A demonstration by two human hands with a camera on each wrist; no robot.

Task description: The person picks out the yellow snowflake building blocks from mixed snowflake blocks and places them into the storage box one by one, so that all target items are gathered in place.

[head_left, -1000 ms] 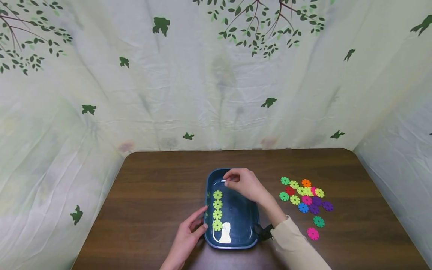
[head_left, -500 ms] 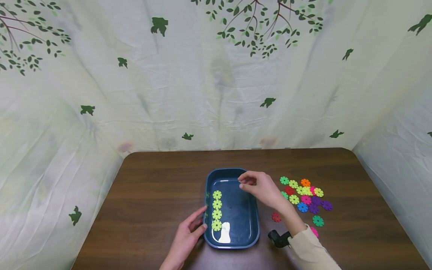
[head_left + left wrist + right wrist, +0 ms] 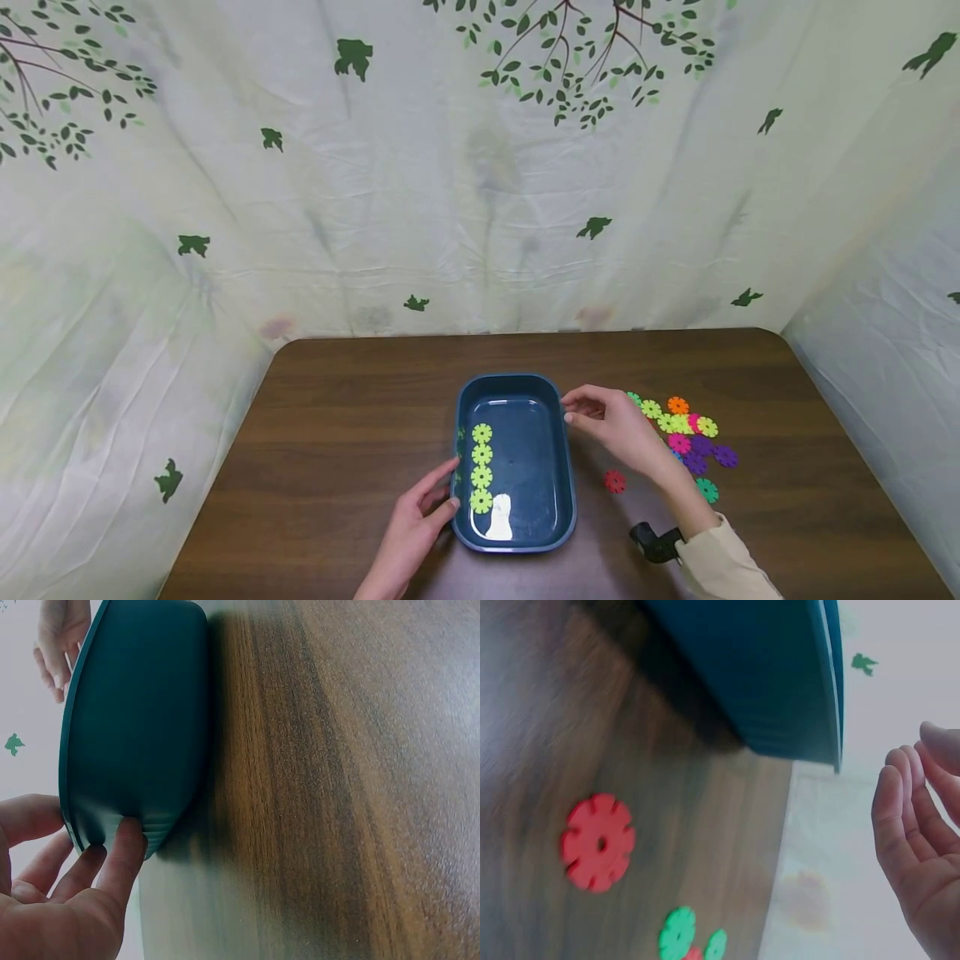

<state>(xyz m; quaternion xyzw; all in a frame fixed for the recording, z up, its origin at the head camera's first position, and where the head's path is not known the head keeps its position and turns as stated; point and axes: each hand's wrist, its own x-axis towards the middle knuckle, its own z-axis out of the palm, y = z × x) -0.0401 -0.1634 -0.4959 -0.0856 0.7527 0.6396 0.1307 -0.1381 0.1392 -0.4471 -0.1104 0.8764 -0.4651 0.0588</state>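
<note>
A dark blue tray (image 3: 526, 467) stands on the table, with a column of several yellow-green flower-shaped discs (image 3: 482, 477) along its left side. My left hand (image 3: 411, 518) rests its fingertips and thumb on the tray's left rim and outer wall; the left wrist view has fingers pressed to the ridged wall. Just past the tray's upper right rim is my right hand (image 3: 613, 423), its fingers loosely bent. In the right wrist view this hand (image 3: 930, 840) has nothing between thumb and fingers. A red notched disc (image 3: 598, 844) lies on the table between tray and right forearm.
Several loose notched discs in mixed colours, with a purple disc (image 3: 726, 456) at their right edge, lie right of the tray, partly hidden by my right hand. A black wrist camera (image 3: 654, 543) sits on my right wrist. A printed cloth (image 3: 480, 183) hangs behind the table (image 3: 360, 417).
My right hand has moved right, from over the tray's far end to beyond its right rim. The red disc has come into view. My left hand has stayed at the tray's left side.
</note>
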